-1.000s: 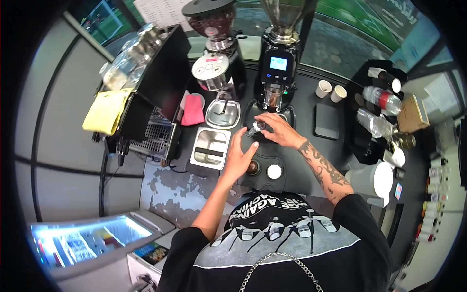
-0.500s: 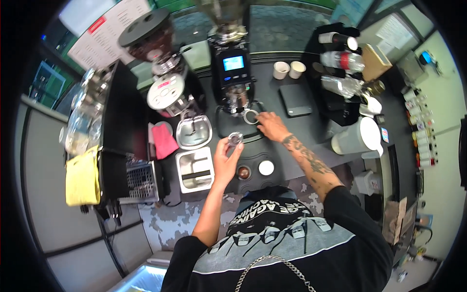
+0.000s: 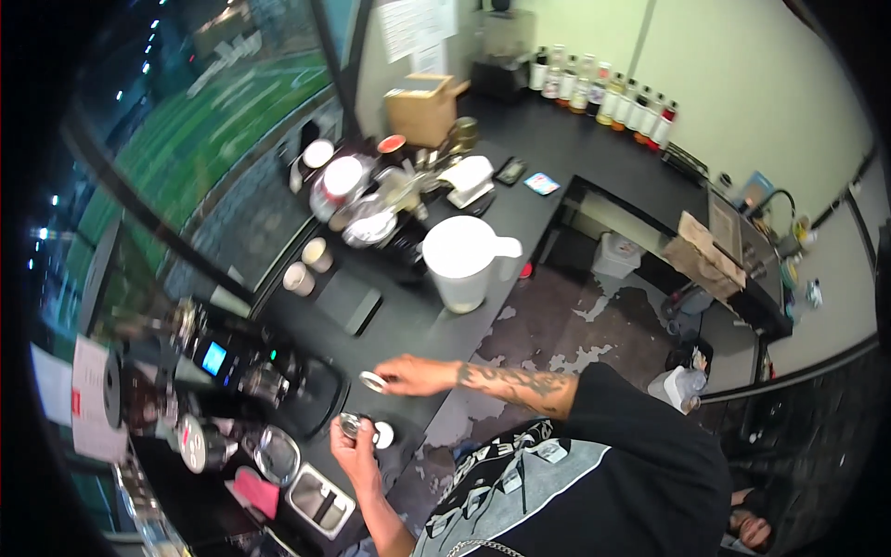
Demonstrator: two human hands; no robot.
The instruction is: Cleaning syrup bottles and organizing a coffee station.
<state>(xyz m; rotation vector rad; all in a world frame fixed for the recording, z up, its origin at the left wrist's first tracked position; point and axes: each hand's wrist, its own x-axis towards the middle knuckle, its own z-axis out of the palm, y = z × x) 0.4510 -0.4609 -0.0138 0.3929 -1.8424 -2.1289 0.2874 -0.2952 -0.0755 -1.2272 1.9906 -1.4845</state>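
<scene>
My left hand grips a small shiny round metal cup between thumb and fingers, close to the counter's front edge. Just beyond it, my right hand pinches a thin silver ring by its rim, clear of the cup. Beneath the hands lies a dark mat with a round white-topped piece, partly covered by my left fingers. To the left of both hands stands a black coffee grinder with a lit blue screen.
Two paper cups and a flat black scale sit beyond my hands. A large white pitcher stands near the counter edge. At left are a steel knock box and a pink cloth. Several syrup bottles line the far wall.
The view has swung to the right. My right hand has carried the ring away from the grinder's base. My left hand still holds the metal cup.
</scene>
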